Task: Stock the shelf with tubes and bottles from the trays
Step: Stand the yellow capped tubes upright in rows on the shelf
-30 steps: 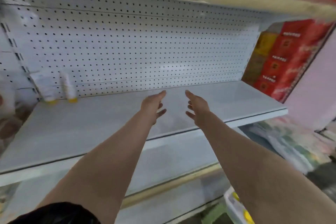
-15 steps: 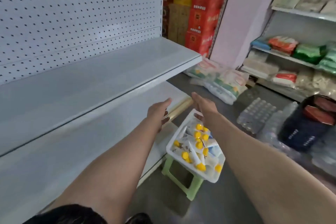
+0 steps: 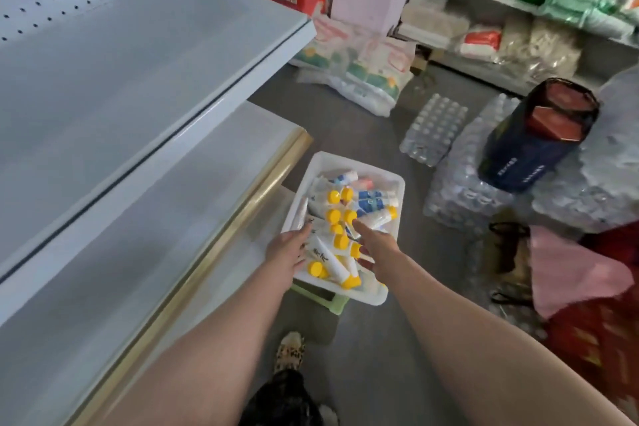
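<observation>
A white tray [image 3: 390,180] sits on a green stool [image 3: 321,297] beside the shelving, filled with several white tubes with yellow caps [image 3: 332,261] and small bottles [image 3: 371,199]. My left hand [image 3: 288,252] reaches over the tray's near left edge with fingers extended, holding nothing. Over the tubes in the middle of the tray, my right hand [image 3: 375,247] stretches with straight fingers and is also empty. The white shelf [image 3: 121,55] with a pegboard back stands to the left, bare in the part I see.
A lower shelf [image 3: 166,218] with a gold front strip runs below the upper one. On the floor lie packs of water bottles [image 3: 435,128], plastic-wrapped goods [image 3: 359,73], a dark bag [image 3: 539,135] and pink cloth [image 3: 570,270]. Stocked shelves [image 3: 518,10] stand at the back right.
My view swung from the shelf down and right to the tray. Both hands went from above the shelf down to the tray and now hover over the tubes.
</observation>
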